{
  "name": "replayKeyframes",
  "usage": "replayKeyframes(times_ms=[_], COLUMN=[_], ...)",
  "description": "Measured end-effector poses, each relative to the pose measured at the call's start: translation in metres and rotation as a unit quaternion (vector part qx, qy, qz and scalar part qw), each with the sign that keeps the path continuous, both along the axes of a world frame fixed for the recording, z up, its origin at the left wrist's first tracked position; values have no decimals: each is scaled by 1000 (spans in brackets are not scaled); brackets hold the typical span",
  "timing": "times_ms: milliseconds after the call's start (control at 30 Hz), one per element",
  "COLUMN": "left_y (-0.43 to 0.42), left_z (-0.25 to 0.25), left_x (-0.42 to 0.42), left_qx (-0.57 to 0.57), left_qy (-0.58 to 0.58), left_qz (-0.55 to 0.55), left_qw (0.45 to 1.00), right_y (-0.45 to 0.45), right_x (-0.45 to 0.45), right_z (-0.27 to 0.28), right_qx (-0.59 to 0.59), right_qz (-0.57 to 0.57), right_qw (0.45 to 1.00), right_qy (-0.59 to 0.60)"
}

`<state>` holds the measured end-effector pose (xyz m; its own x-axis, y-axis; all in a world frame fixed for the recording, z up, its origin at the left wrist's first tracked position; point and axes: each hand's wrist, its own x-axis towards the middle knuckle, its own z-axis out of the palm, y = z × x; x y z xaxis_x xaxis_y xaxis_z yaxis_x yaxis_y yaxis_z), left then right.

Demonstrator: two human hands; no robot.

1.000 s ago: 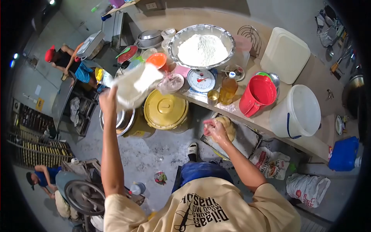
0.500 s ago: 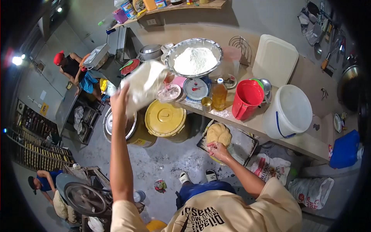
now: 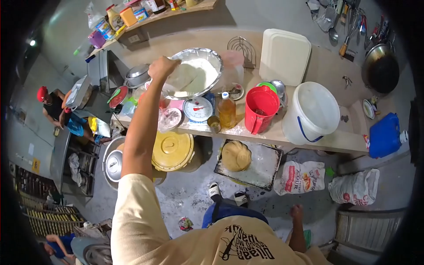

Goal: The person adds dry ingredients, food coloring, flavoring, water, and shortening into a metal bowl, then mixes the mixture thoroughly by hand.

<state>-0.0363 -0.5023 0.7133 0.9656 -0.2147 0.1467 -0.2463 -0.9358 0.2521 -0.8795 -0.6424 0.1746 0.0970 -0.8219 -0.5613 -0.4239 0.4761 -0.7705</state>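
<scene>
Flour (image 3: 206,73), a loose white powder, lies in a wide metal bowl (image 3: 214,56), whose raised sides serve to contain it. The left hand (image 3: 163,68) reaches over the near side of the bowl, fingers closed on a pale object (image 3: 180,76); blur leaves its exact shape uncertain. The overhand hold seems suited to keeping the knuckles above the powder. The right hand (image 3: 297,212) hangs low beside the body, away from the counter (image 3: 265,135); its fingers look curled, but whether they grip anything cannot be told. Beneath the bowl's near edge, a round scale (image 3: 198,109) turns its dial outward, presumably for easy reading; whether it bears the bowl is unclear. Just beside it stand a small glass (image 3: 214,124) and a clear bottle (image 3: 227,111) of amber liquid, both upright, then a ribbed red plastic pitcher (image 3: 262,106) and a translucent bucket (image 3: 309,112) with a blue handle. Below the counter, smooth, rounded tan dough (image 3: 236,155) rests towards one end of a dark-edged rectangular tray (image 3: 261,170), whose low rim probably confines it. A yellow lidded drum (image 3: 173,150) stands nearby.
</scene>
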Motion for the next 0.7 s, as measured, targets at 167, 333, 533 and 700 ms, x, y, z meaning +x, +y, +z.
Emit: replayKeyframes(times_ms=[167,333,533,700], left_y=[-2,22,49,71], left_z=[-5,-6,14,15], left_x=[-4,8,1,-2], left_qx=[-23,-51,-118,-240], left_qy=[7,4,18,-4], left_qz=[6,2,17,25], left_qw=[1000,999,993,970], right_y=[93,129,99,45], right_x=[-148,-159,-87,-8], right_z=[-1,-14,-16,4], right_qx=[246,165,197,117], right_qz=[-171,-29,-49,10], right_qw=[949,985,979,991], right_qy=[-94,-27,-23,-60])
